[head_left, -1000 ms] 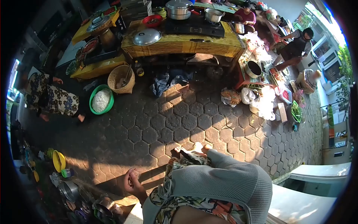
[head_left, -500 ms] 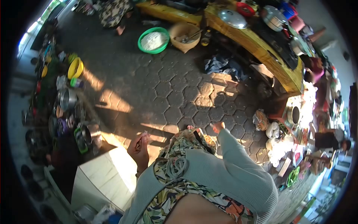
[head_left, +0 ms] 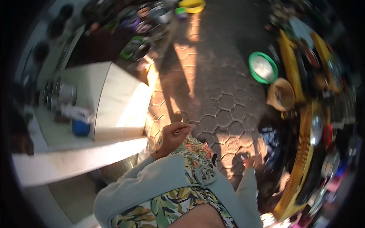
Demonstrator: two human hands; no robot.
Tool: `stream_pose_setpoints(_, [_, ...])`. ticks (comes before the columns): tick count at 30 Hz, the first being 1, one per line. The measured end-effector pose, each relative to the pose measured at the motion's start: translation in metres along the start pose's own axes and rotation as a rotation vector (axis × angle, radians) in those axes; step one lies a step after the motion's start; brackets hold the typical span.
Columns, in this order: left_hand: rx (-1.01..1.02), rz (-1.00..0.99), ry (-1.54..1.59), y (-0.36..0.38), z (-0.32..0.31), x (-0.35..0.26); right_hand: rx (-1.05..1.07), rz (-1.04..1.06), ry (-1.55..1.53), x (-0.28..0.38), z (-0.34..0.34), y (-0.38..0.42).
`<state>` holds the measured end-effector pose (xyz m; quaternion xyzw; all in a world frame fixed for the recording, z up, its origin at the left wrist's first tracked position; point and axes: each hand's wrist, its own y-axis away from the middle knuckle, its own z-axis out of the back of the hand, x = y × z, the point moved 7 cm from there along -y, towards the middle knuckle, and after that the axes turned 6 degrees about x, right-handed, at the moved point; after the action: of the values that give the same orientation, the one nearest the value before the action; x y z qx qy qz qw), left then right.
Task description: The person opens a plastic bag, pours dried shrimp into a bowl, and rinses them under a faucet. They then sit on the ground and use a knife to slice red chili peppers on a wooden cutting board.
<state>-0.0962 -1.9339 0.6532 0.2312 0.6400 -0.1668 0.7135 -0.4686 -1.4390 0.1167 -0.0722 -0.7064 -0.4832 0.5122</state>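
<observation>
My left hand (head_left: 175, 137) is in front of my body at waist height, its fingers curled and pressed together at the tips. What lies in this pinch, if anything, is too small to tell. Lower down on the other side, my right hand (head_left: 249, 162) hangs beside my skirt over the sunlit paving, partly blurred. Its fingers are closed, with a small pale bit showing at their tips. A white tiled counter (head_left: 125, 100) stands left of my left hand. I wear a grey-green cardigan (head_left: 152, 173) over a leaf-patterned dress (head_left: 163, 207).
On the hexagonal paving (head_left: 224, 108) sit a green basin (head_left: 252, 67) of white powder and a woven basket (head_left: 274, 99). A yellow wooden bench (head_left: 300, 159) runs along the right. Pots and a blue object (head_left: 80, 128) stand by the counter; a yellow basin (head_left: 192, 5) lies farther off.
My view has swung left, so the counter now fills more of the left side and the basin and bench have shifted right. My left hand has come in front of my body.
</observation>
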Motion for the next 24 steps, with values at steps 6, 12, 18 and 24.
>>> stream_pose_setpoints(6, [0.096, -0.017, 0.048, -0.032, -0.007, -0.003, 0.192, -0.498, -0.762, -0.009, -0.065, -0.014])
stream_pose_setpoints(12, [-0.089, -0.167, -0.008, -0.094, 0.084, 0.010, 0.347, -0.428, 0.137, 0.010, -0.173, -0.053])
stream_pose_setpoints(18, [-0.457, -0.108, 0.308, -0.143, 0.216, 0.013, 0.002, -0.400, 0.489, 0.171, -0.315, -0.062])
stream_pose_setpoints(24, [-0.646, -0.089, -0.016, -0.178, 0.304, 0.019, 0.194, -0.165, 0.880, 0.309, -0.455, -0.086])
